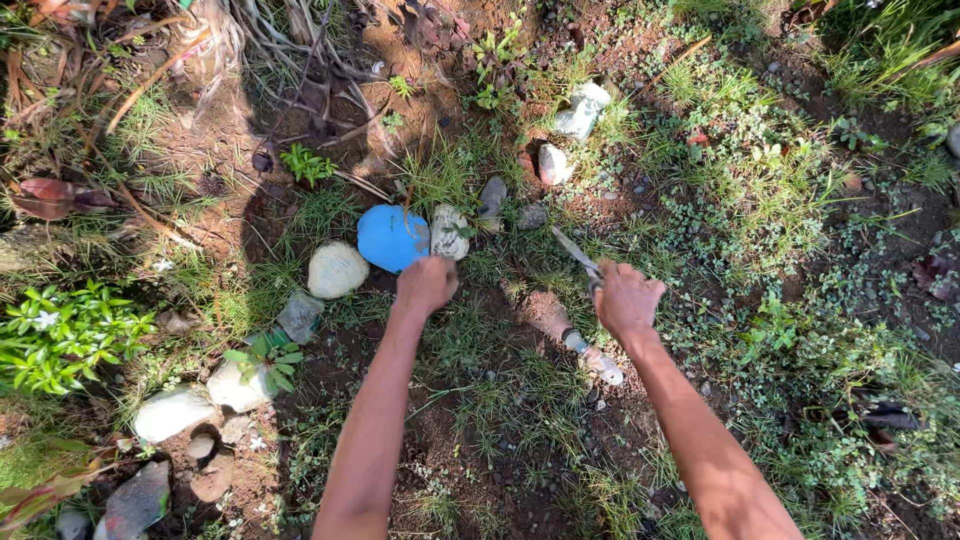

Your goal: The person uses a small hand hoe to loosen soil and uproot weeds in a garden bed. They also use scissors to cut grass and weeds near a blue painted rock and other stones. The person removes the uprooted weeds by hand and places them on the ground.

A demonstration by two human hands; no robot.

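Note:
My left hand (426, 284) is closed in a fist on a tuft of grass, just below a blue painted stone (390, 238) and a whitish stone (448, 231). My right hand (626, 298) grips the handle of a knife (577, 251) whose thin blade points up and left over the grass. Between my forearms a muddy bottle-like object (566, 333) lies half buried in the soil.
A curved row of stones runs from lower left (172, 411) past a pale round stone (337, 269) up to white stones (581, 110) at the top. Dry roots and stalks (300, 50) sit top left. Leafy plants (60, 335) grow left; low weeds (780, 190) cover the right.

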